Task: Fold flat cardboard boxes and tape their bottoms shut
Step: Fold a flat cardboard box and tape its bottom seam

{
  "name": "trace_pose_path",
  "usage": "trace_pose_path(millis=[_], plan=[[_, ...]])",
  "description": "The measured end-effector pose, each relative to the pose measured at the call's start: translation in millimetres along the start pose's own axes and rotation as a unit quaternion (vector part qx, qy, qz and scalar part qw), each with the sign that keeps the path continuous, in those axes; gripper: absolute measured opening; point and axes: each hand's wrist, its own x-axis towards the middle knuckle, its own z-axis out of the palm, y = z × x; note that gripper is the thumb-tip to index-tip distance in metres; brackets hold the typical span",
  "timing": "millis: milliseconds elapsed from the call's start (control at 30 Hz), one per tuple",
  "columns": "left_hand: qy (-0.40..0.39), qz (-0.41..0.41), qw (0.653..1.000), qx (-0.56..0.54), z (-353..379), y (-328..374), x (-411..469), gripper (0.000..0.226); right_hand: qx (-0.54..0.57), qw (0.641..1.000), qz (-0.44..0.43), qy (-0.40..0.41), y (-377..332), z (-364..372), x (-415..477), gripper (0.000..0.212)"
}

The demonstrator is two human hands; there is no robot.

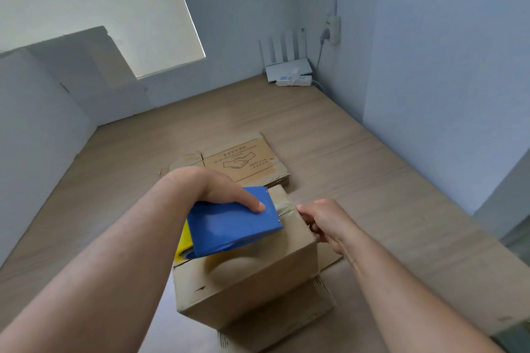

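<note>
brown cardboard box (258, 281), already folded into shape, stands on the pale wooden surface (372, 180) with its closed bottom flaps turned up. over the box's top the left hand (218, 189) grips a blue plastic tape dispenser (232, 223), fingers wrapped round it and the forefinger laid flat along its top. at the box's far right edge the right hand (321, 221) curls its fingers over the corner, thumb beside a strip of clear tape (282, 209) that starts there. by my judgement the taping is only begun: the strip must yet run across the seam to the near side and be cut. just behind the box lies a stack of flat printed cardboard boxes (243, 163), not yet folded.
</note>
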Motion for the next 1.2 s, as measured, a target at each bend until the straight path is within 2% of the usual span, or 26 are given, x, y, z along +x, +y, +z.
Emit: trace_pose_path(millis=[67, 100, 133, 167, 233, 300, 333, 400, 533, 700, 867, 967, 1033, 1200], plan=[[0.001, 0.001, 1.000, 0.001, -0.5, 1.7, 0.0, 0.058, -0.032, 0.999, 0.025, 0.010, -0.1, -3.5, -3.0, 0.022], [0.001, 0.001, 1.000, 0.002, -0.2, 1.8, -0.1, 0.059, -0.067, 0.996, 0.041, 0.029, 1.5, -7.7, -4.8, 0.036], [0.000, 0.001, 1.000, 0.002, 0.4, 1.5, 0.0, 0.059, -0.107, 0.991, 0.051, 0.061, 3.9, -11.8, -7.8, 0.046], [-0.001, 0.003, 1.000, 0.001, 0.4, 1.2, 0.4, 0.060, -0.146, 0.984, 0.038, 0.098, 7.6, -15.3, -10.7, 0.046], [-0.001, 0.004, 1.000, -0.002, 0.6, -0.6, 1.4, 0.061, -0.207, 0.961, -0.063, 0.170, 12.0, -13.3, -13.5, 0.026], [0.000, 0.004, 1.000, -0.006, 2.3, -2.0, 1.1, 0.060, -0.245, 0.938, -0.150, 0.192, 6.3, 1.3, -18.9, 0.035], [0.001, 0.006, 1.000, -0.007, 3.1, -2.1, 0.3, 0.059, -0.266, 0.932, -0.163, 0.184, 2.8, 11.2, -22.3, 0.040], [0.011, 0.016, 1.000, -0.008, 4.8, -1.4, -0.8, 0.058, -0.303, 0.923, -0.160, 0.176, 1.1, 28.0, -23.0, 0.036], [0.014, 0.036, 0.999, -0.016, 6.2, -6.0, -4.3, 0.059, -0.243, 0.943, -0.149, 0.170, 3.8, 31.1, -18.6, 0.033], [-0.007, 0.073, 0.994, -0.083, 0.2, -42.4, -7.4, 0.067, -0.237, 0.941, -0.176, 0.166, 1.0, 31.9, -20.2, 0.039], [-0.087, 0.048, 0.984, -0.151, -1.4, -147.1, -11.6, 0.082, -0.243, 0.938, -0.183, 0.166, 0.4, 31.6, -19.4, 0.038], [-0.089, 0.018, 0.984, -0.153, 12.9, -219.5, -15.1, 0.089, -0.249, 0.936, -0.183, 0.168, -0.6, 31.8, -16.5, 0.038], [-0.080, 0.008, 0.985, -0.153, 28.1, -244.1, -13.4, 0.093, -0.250, 0.935, -0.185, 0.171, -1.6, 34.5, -16.1, 0.039], [-0.058, 0.018, 0.982, -0.177, 52.5, -246.8, 7.2, 0.079, -0.266, 0.927, -0.198, 0.175, -4.8, 35.7, -20.2, 0.038]])
